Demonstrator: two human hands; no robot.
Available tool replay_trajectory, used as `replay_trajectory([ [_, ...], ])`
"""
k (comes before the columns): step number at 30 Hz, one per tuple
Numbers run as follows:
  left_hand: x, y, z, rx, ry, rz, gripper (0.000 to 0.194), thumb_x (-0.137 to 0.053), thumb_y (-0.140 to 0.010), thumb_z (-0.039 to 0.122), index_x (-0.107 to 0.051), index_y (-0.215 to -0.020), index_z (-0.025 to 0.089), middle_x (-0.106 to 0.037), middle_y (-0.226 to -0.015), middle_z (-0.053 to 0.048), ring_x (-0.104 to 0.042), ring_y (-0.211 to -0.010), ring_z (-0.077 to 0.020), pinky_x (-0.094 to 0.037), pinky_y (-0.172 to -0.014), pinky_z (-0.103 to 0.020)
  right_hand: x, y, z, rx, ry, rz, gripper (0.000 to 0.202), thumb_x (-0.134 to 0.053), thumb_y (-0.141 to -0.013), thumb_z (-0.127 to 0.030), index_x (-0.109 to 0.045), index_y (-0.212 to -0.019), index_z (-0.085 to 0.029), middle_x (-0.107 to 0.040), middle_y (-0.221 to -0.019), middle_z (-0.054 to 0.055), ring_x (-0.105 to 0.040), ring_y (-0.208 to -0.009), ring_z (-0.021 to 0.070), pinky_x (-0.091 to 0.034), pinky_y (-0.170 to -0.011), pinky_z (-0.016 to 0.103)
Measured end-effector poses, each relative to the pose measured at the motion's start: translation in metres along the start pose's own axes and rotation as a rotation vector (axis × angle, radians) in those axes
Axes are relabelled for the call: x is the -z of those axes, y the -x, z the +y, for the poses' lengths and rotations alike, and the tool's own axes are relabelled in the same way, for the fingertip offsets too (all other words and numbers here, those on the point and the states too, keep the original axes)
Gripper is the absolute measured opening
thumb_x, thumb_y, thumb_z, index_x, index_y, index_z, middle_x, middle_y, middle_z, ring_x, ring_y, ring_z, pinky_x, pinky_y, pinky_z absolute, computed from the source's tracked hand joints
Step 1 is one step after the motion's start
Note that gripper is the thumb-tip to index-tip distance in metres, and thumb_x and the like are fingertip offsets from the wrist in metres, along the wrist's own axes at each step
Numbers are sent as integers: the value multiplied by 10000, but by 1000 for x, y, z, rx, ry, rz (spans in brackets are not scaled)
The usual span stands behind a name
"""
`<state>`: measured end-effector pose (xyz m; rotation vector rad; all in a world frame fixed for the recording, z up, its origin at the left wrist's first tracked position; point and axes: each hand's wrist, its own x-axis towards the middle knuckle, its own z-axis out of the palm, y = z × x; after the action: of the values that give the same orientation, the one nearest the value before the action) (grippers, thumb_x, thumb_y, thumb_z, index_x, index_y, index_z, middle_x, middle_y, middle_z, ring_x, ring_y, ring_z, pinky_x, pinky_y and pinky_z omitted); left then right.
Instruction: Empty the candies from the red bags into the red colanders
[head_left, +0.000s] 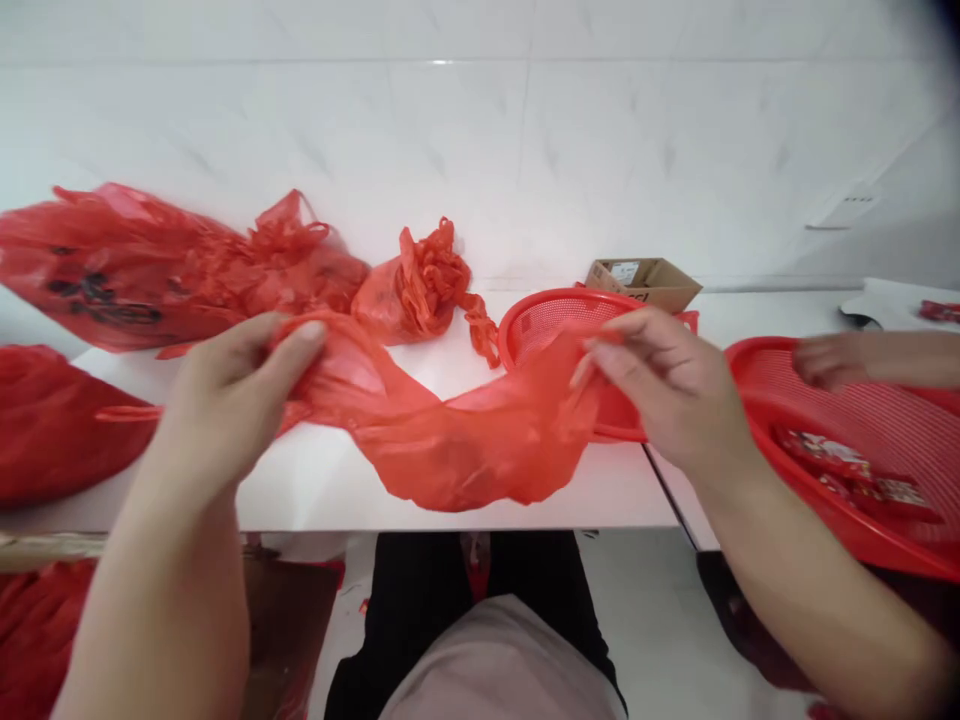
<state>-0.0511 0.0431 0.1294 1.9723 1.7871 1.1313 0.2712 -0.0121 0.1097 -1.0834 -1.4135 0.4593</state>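
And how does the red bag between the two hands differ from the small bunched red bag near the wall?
The held bag hangs between the left hand and the right hand; the bunched bag rests on the white table. The held bag sags in a wide curve, while the bunched bag is a compact, crumpled bundle. The held bag is nearer the camera than the bunched bag. Both are red plastic.

White marble-look tiled wall [480,150] with grey veins, behind a smooth white flat-topped table [300,490].
Thin straight joints [225,62] cross the wall, one catching a small glint [442,62]; a narrow dark gap [666,488] parts the table from a second white flat-topped table [757,315]. Below shows pale floor [660,620].
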Motion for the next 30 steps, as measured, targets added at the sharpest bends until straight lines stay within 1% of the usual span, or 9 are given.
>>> replay_trajectory([
  [2,7,-16,15,-7,-158,-144,370,-528,-858,509,-514,-704,173,-421,-596,57,-401,-539,-81,-301,-512,-209,-14,-15,-17,70,-54,-121,58,-638,-881,-278,-635,-885,-220,-644,-714,-26,-612,-661,108,-501,-642,244],
  [4,10,-25,21,10,-274,-222,377,-553,-841,503,-468,-657,185,-370,-555,68,-367,-511,-80,-266,-501,-218,-26,-24,-31,131,-113,-88,48,-607,-904,-262,-625,-879,-225,-624,-646,-48,-588,-586,91,-479,-579,223],
  [10,26,-24,2,40,-284,-409,433,-584,-826,532,-416,-616,193,-344,-537,68,-337,-485,-83,-237,-477,-234,-35,-38,-34,77,-138,-229,61,-608,-882,-204,-639,-830,-213,-615,-613,-43,-567,-551,82,-456,-530,204],
  [14,30,-14,-8,90,188,-584,395,-626,-818,519,-495,-650,186,-421,-554,56,-382,-485,-85,-287,-476,-230,-32,-42,-23,30,-124,-185,71,-620,-867,-214,-652,-805,-222,-617,-644,-40,-574,-573,86,-466,-540,203],
  [19,1,3,10,-93,787,-430,207,-687,-830,382,-667,-923,198,-668,-1054,-37,-603,-966,-155,-456,-855,-275,-33,-39,-27,37,14,-151,56,-641,-853,-265,-671,-818,-233,-662,-751,-27,-599,-640,98,-484,-585,209],
  [23,-24,16,33,-160,816,-669,605,-735,-794,319,-480,-1339,265,-683,-1010,-49,-641,-940,-193,-503,-845,-349,-48,-33,-48,150,194,-321,84,-628,-857,-297,-677,-825,-238,-680,-797,-15,-612,-696,128,-489,-603,238],
  [26,-33,25,44,-219,649,-826,503,-769,-740,328,-565,-1188,229,-661,-968,-46,-632,-871,-197,-524,-744,-327,-69,-25,-61,284,164,-474,104,-602,-862,-263,-695,-818,-242,-676,-798,-5,-608,-710,142,-512,-634,275],
  [29,-38,28,45,-323,570,-801,53,-604,-841,250,-603,-859,200,-621,-890,-40,-591,-841,-178,-503,-715,-307,-86,-20,-60,378,80,-623,130,-586,-890,-265,-715,-899,-256,-686,-975,21,-635,-895,179,-538,-785,338],
  [30,-38,28,43,-319,562,-782,80,-539,-863,220,-585,-800,201,-594,-826,-27,-567,-782,-160,-489,-682,-295,-90,-20,-55,388,65,-651,144,-591,-895,-281,-711,-972,-264,-672,-1075,29,-624,-991,196,-529,-850,363],
])
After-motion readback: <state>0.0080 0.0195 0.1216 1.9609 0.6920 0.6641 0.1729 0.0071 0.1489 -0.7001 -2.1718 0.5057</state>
